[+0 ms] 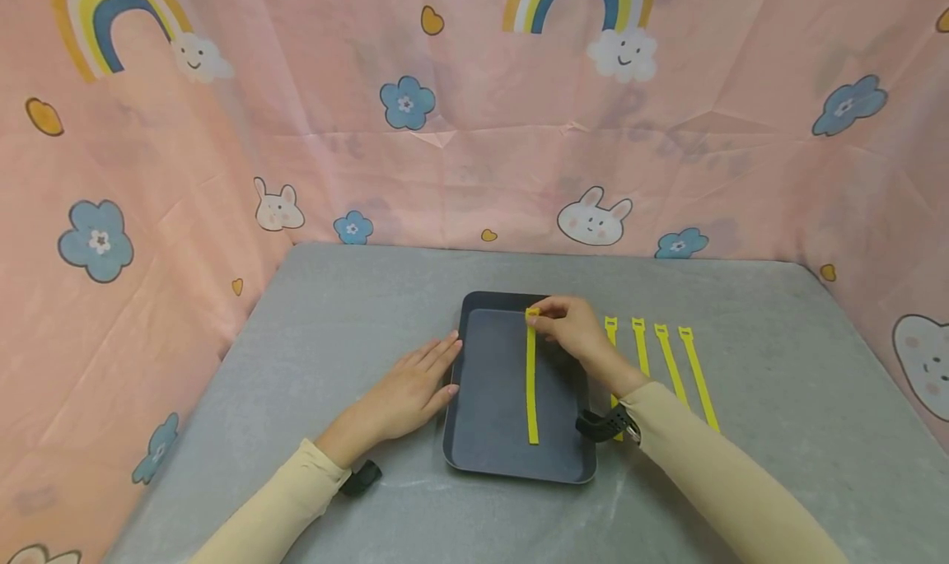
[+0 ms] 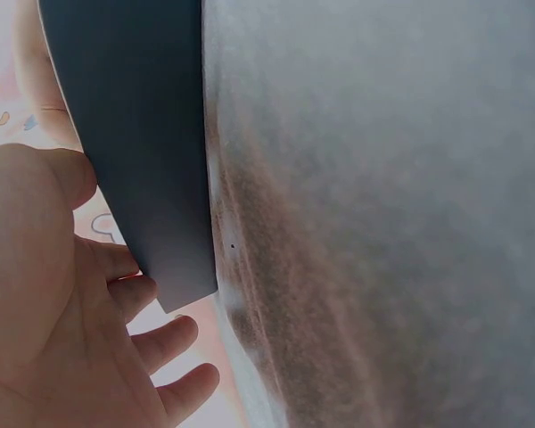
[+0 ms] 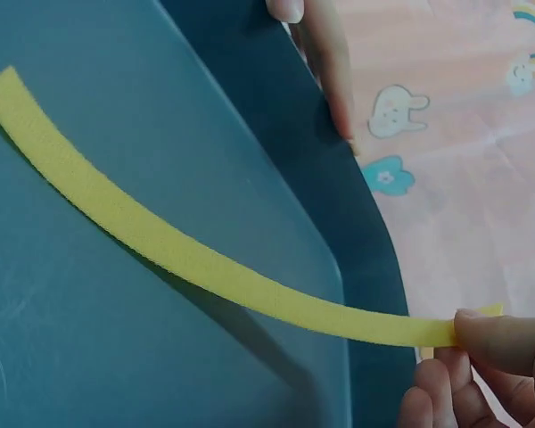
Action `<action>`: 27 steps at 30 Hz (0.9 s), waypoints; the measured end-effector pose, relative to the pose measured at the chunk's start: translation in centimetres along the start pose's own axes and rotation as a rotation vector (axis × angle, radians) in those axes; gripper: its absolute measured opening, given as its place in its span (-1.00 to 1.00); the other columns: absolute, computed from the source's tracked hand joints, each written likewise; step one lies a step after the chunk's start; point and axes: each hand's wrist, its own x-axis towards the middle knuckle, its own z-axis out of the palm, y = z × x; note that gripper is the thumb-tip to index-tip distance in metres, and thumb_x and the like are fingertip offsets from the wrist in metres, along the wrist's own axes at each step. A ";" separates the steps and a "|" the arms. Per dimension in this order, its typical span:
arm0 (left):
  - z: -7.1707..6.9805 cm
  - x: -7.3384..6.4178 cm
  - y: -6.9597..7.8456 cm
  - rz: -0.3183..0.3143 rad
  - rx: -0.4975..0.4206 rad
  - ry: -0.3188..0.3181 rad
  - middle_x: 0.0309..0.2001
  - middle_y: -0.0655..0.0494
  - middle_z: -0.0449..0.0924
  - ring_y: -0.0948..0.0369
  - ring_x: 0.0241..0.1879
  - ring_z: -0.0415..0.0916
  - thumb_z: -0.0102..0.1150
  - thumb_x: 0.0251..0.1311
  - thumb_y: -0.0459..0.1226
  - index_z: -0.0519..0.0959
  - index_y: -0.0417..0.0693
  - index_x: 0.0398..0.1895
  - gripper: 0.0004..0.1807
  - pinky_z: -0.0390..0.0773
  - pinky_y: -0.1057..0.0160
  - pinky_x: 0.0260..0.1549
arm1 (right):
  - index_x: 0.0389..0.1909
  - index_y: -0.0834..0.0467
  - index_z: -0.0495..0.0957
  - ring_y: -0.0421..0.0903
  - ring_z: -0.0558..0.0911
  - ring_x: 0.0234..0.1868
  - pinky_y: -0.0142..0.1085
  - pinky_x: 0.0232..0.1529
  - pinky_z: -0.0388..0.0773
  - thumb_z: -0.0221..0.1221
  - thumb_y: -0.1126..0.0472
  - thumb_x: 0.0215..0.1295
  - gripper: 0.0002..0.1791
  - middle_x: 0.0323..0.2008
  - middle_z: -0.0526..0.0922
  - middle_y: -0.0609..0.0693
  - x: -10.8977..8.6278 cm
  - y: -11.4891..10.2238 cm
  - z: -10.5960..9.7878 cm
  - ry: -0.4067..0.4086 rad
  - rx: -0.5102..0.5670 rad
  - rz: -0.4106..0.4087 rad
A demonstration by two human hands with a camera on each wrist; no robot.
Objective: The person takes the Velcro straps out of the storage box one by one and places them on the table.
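A dark grey rectangular tray (image 1: pixel 482 399) lies on the table, its short sides near and far. My right hand (image 1: pixel 569 327) pinches the slotted far end of a yellow hook-and-loop cable tie (image 1: pixel 531 383) between thumb and fingers, over the tray. In the right wrist view the strap (image 3: pixel 187 254) bows down from the pinch and casts a shadow on the tray floor. My left hand (image 1: pixel 406 391) rests at the tray's left side with fingers extended, fingertips at the rim. The left wrist view shows that hand (image 2: pixel 80 294) along the tray's outer wall (image 2: pixel 143 152).
Several more yellow cable ties (image 1: pixel 697 375) lie in a row on the grey table (image 1: pixel 786 366) right of the tray, partly hidden under the right forearm. A pink printed curtain (image 1: pixel 474 160) stands behind and at both sides of the table.
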 end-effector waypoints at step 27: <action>0.0 0.0 0.0 -0.014 -0.004 -0.023 0.62 0.02 -0.16 -0.11 0.57 -0.01 -0.27 0.55 0.03 -0.09 -0.09 0.60 -0.29 0.14 -0.11 0.50 | 0.07 0.20 0.57 -0.23 0.67 -0.22 -0.44 -0.11 0.65 0.23 -0.05 0.35 -0.55 -0.30 0.67 -0.34 -2.6 -3.4 -10.1 0.060 0.010 -0.123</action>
